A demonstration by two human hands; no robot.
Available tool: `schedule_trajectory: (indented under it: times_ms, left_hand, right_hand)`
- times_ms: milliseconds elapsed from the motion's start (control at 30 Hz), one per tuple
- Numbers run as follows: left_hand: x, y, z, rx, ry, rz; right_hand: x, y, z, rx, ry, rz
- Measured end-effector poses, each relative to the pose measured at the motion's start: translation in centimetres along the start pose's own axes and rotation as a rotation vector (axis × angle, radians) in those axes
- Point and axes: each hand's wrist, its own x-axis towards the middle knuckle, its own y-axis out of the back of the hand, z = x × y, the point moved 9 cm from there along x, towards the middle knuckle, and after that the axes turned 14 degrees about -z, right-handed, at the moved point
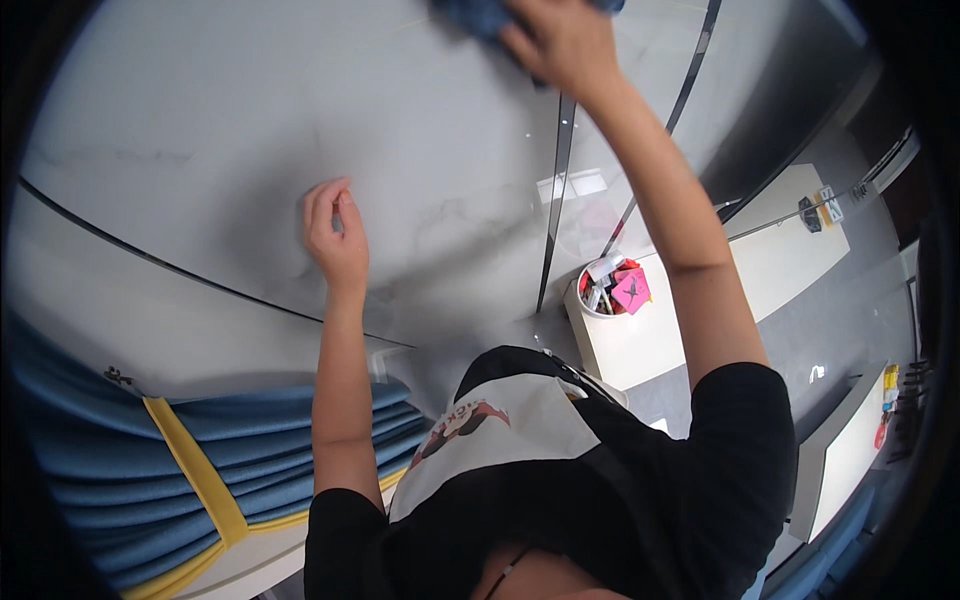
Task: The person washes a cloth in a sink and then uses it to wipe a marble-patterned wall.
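Observation:
My right hand [572, 48] is raised high and presses a blue cloth [478, 18] against the glossy, pale marble-patterned wall panel [230, 90]. Part of the cloth lies outside the top of the view, and some of it is under my palm. Lower and to the left, my left hand [334, 228] is near the same panel with its fingers loosely curled and the thumb close to the fingertips. Nothing shows inside it. Whether it touches the surface I cannot tell.
Dark trim strips [556, 200] divide the wall. A white bucket [588, 297] of mixed items stands on a long white cabinet [625, 355] at right, below a dark screen [790, 100]. Blue curtains [290, 425] with a yellow tieback [195, 470] hang at lower left.

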Motion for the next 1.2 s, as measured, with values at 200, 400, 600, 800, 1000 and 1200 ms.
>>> schedule_trajectory:
  times_ms: [200,400,600,800,1000,1200]
  left_hand:
    - [-1.0,2.5,-2.0,0.113,-0.05,0.02]
    - [-2.9,4.7,-4.8,-0.027,0.097,-0.06]
    - [-3.6,7.1,-6.5,-0.014,0.116,-0.121]
    - [-3.2,11.1,-7.5,0.0,0.104,0.035]
    - [-2.5,16.9,-8.9,0.117,0.084,0.222]
    - [-2.1,17.2,-11.4,0.017,0.154,0.274]
  right_hand:
    - [-0.8,-2.6,-2.9,-0.229,-0.039,-0.005]
    - [-26.2,-19.5,-7.8,-0.129,0.108,-0.625]
    - [-31.5,-19.1,-7.3,-0.242,-0.147,-0.755]
    - [-18.5,-11.4,-2.2,-0.041,-0.453,-0.221]
    - [-0.4,-0.4,0.3,-0.076,-0.489,0.345]
    - [4.3,-4.1,-7.3,-0.148,-0.449,0.343]
